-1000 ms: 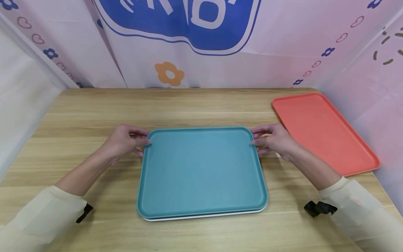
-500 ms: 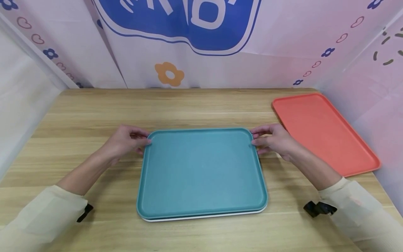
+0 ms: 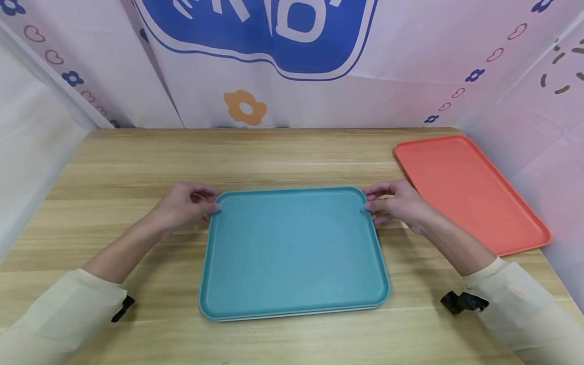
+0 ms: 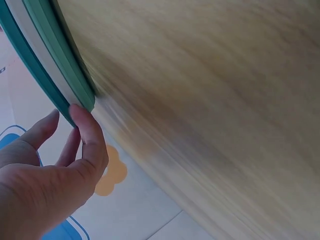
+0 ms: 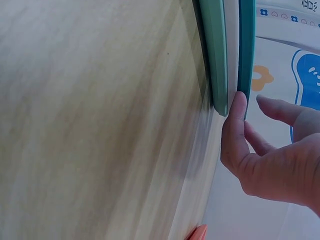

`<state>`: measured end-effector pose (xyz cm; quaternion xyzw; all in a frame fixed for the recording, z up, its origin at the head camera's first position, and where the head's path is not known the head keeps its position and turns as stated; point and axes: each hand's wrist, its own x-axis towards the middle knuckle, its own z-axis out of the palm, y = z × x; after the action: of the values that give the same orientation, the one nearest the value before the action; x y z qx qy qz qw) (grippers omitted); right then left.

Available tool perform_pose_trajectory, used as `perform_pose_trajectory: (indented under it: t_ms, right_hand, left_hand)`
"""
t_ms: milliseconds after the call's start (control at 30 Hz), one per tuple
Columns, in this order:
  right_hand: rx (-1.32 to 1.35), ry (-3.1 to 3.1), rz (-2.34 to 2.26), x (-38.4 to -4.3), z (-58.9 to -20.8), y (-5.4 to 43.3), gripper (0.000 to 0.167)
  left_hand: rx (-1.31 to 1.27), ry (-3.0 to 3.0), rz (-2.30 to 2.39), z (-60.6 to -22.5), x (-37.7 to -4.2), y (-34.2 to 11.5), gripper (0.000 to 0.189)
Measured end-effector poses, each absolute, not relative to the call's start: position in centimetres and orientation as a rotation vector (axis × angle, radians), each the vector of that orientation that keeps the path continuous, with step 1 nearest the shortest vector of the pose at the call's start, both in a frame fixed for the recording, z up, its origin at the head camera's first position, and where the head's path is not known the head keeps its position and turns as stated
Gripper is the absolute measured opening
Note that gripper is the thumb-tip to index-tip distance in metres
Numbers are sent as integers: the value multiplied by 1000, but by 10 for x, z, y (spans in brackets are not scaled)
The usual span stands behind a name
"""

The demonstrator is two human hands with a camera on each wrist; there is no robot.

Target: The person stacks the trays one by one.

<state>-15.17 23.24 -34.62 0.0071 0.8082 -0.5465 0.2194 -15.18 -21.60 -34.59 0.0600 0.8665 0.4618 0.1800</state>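
Note:
A teal tray (image 3: pixel 292 248) lies on top of a stack in the middle of the table. Beneath it the wrist views show the edges of a white tray (image 4: pixel 42 50) and a light green tray (image 5: pixel 216 60). At the far left corner my left hand (image 3: pixel 184 205) pinches the teal tray's rim, thumb on top and fingers along the side. My right hand (image 3: pixel 394 203) holds the far right corner in the same way. In the right wrist view one fingertip (image 5: pixel 240 102) touches the teal edge by the white one. From above, the teal tray hides most of the stack.
An orange-red tray (image 3: pixel 474 195) lies at an angle on the right of the wooden table (image 3: pixel 137 162), near my right forearm. Printed fabric walls (image 3: pixel 388 96) close off the back and sides.
The teal tray has shifted slightly toward me, and less of the white edge shows at the front. Both hands have stayed at its far corners, the left fingers moving a little.

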Motion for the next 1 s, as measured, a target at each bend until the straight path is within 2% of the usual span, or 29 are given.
perform_pose_trajectory:
  t_ms: [367, 733, 1000]
  right_hand:
    - [12, 2315, -1464, -154, -346, 248, 49]
    - [62, 2544, -1320, -159, -339, 290, 45]
    - [130, 2638, -1218, -160, -341, 323, 51]
  left_hand:
    - [287, 2551, 1260, -342, -152, -207, 36]
    - [365, 2582, 1237, -340, -155, -199, 34]
    - [471, 2617, 1221, -334, -164, -184, 31]
